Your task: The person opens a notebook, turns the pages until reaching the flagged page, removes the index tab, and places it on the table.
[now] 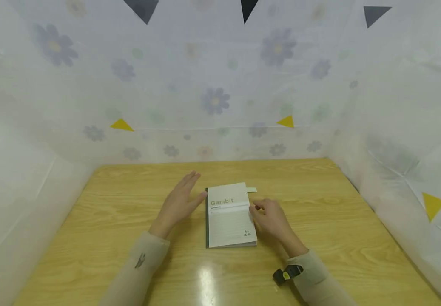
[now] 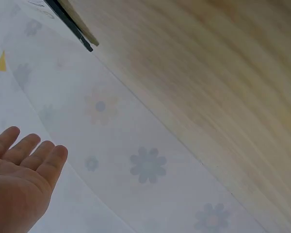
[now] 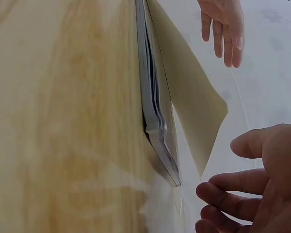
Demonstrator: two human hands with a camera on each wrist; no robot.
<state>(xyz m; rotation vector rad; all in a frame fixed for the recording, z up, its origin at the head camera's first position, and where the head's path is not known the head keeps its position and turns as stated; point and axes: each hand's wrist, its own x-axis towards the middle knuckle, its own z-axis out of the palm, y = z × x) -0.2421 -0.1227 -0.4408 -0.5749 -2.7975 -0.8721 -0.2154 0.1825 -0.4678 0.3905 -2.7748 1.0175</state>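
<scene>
A notebook (image 1: 229, 221) with "Gambit" printed on its pale cover and a dark spine lies on the wooden table. Seen from the right wrist, its cover (image 3: 191, 97) stands partly lifted off the page block (image 3: 155, 107). My left hand (image 1: 180, 202) hovers beside the spine, its fingers straight and the thumb pointing toward the notebook. At the notebook's right edge is my right hand (image 1: 270, 216), fingers loosely bent. In the right wrist view, a gap shows between its thumb and fingers, with nothing held, and the fingertips (image 3: 211, 191) are close to the lifted cover's corner.
A pale green tab (image 1: 251, 190) sticks out past the notebook's upper right edge. White flower-print sheeting (image 1: 214, 85) stands behind the table (image 1: 128, 191) and along both sides. A black strap (image 1: 287, 274) hangs at the right cuff.
</scene>
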